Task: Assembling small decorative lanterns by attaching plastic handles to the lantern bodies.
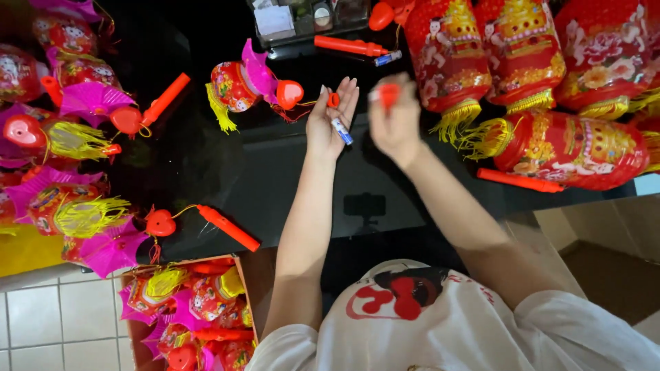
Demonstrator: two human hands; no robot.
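My left hand (331,118) is raised palm-up over the black table (206,158), fingers spread. A small blue-and-white battery (342,131) lies across the palm, and a small red cap (333,100) rests by the fingers. My right hand (396,118) is blurred and closed around a small red piece (389,94) just to the right. A red lantern with a pink fan, yellow fringe and a red heart (247,84) lies just left of my left hand.
Large red-and-gold lanterns (550,75) crowd the right of the table. Small pink-and-red lanterns (69,137) with red handle sticks (228,227) fill the left side. A cardboard box (192,309) of more lanterns sits below left. A clear tray (306,17) stands at the far edge.
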